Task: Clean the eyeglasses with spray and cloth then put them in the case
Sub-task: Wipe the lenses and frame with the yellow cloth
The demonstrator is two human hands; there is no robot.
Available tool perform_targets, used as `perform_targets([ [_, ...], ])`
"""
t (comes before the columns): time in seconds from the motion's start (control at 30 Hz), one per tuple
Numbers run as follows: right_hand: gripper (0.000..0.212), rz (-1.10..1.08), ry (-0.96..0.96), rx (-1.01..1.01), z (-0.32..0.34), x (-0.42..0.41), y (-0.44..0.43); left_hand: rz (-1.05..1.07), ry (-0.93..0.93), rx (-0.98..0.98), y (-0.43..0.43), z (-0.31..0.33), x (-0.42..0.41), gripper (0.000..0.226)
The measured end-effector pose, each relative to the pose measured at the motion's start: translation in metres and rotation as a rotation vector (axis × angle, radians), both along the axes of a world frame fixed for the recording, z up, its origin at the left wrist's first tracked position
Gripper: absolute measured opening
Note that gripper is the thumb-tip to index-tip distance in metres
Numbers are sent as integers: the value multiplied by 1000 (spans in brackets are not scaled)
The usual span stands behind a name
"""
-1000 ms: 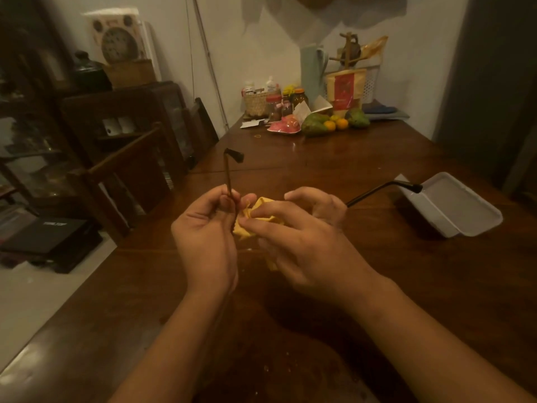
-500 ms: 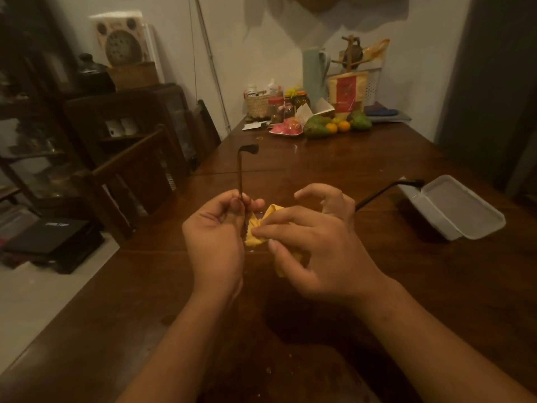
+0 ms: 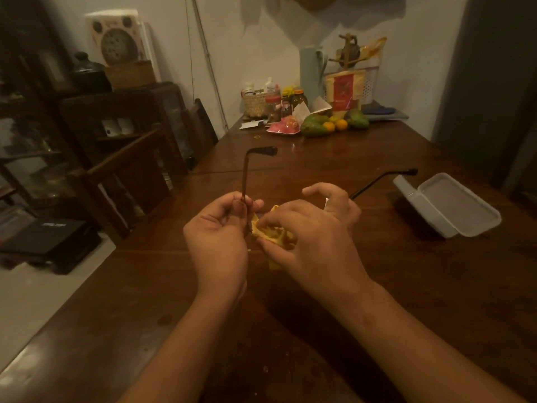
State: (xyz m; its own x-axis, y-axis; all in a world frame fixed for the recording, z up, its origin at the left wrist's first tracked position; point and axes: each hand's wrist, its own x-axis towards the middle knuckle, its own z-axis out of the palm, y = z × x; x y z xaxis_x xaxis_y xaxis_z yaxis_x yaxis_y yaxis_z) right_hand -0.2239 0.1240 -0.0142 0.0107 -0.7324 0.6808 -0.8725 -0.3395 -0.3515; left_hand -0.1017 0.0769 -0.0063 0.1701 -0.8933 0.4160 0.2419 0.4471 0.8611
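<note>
Two hands meet over the middle of the dark wood table (image 3: 436, 286), working on the glasses (image 3: 245, 181). The left hand (image 3: 216, 242) is closed w/ thumb and fingers pinched on the frame at the base of one temple arm, which sticks straight up and ends in a bent tip. The right hand (image 3: 313, 242) is curled around a yellow cloth (image 3: 268, 231), fingers pressing it against the glasses. Lenses and front of the frame are hidden behind cloth and fingers, so can't make out which lens is under the cloth. The other temple arm pokes out past the right hand toward the case (image 3: 447, 205), its tip near the case but apart from it. The case, pale plastic, lies open on the table to the right, well apart from the hands. Fruit (image 3: 316, 126), jars and a basket (image 3: 255, 104) crowd the far end; labels too small to read. Room is dim, detail in the shelves at left is lost.
</note>
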Motion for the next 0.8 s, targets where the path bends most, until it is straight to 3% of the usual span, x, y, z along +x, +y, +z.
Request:
perform_targets([
  [0.17,8,-147,73,-337,-7,1,2,-30,46,8,8,2,-9,12],
  [0.3,9,-163,106,-506,-11,-1,1,-21,36,-17,13,4,-10,11],
  [0.53,10,-141,130,-468,-11,-18,-4,-20,70,9,11,6,-6,14],
  [0.8,15,-38,6,-397,-15,-14,-4,-19,49,0,10,4,-8,20],
])
